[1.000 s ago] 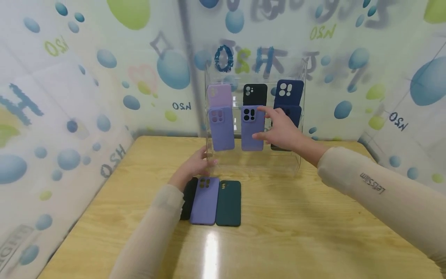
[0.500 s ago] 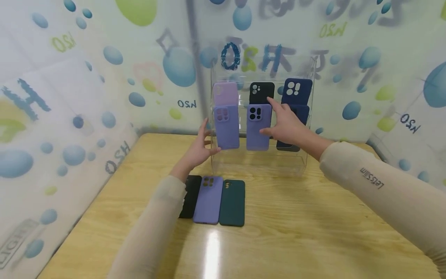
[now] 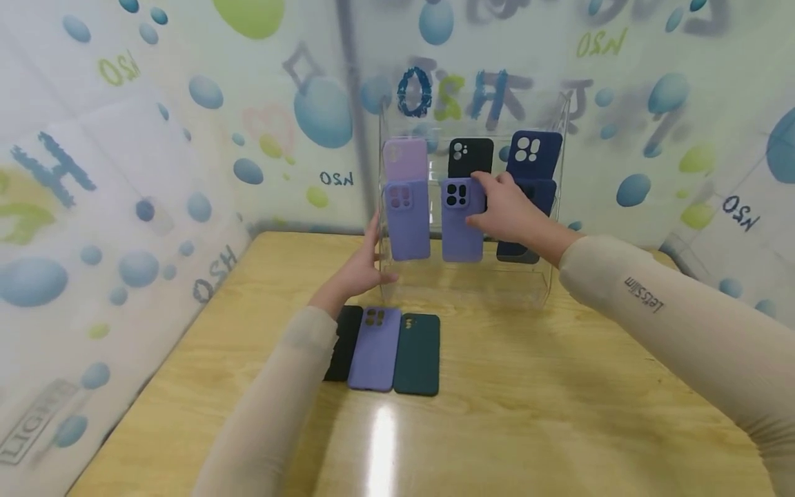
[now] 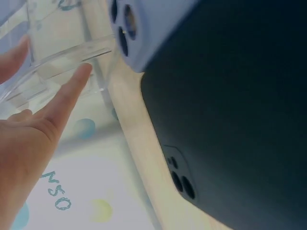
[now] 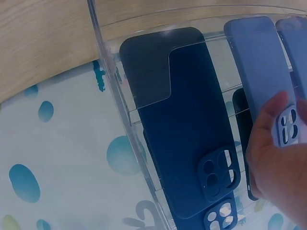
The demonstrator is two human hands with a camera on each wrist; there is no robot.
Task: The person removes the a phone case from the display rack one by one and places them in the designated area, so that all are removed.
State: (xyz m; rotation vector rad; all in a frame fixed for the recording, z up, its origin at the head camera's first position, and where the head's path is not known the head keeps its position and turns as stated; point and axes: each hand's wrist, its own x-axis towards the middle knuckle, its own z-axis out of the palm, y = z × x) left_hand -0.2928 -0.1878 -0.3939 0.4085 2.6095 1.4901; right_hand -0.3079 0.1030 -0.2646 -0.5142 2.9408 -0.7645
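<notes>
- Hands first: left hand [image 3: 363, 266] is flat, fingers straight, pressed against the left wall of the clear acrylic rack [image 3: 546, 290], looks like it's just bracing the rack so it doesn't slide. Right hand [image 3: 506, 210] has thumb and fingers pinching the top of the middle purple case [image 3: 462, 224] in the front row, so that case is upright in the rack's middle slot, held at its camera end.
- Nearest to the person, three cases lie flat side by side on the wooden table [image 3: 559, 414]: a black case [image 3: 340, 343] partly under the left sleeve, a purple case [image 3: 375, 348] and a dark green case [image 3: 417, 353], touching edge to edge.
- In the rack, another purple case [image 3: 406, 221] sits left of the held one, a navy case [image 3: 539, 197] on the right. Back row: lilac case [image 3: 405, 159], black one [image 3: 470, 157], navy one [image 3: 534, 153].
- Readable text: right sleeve [image 3: 644, 295] says "LetsSlim". The bubble-print backdrop [image 3: 155, 138] has mirrored "H2O" all over.
</notes>
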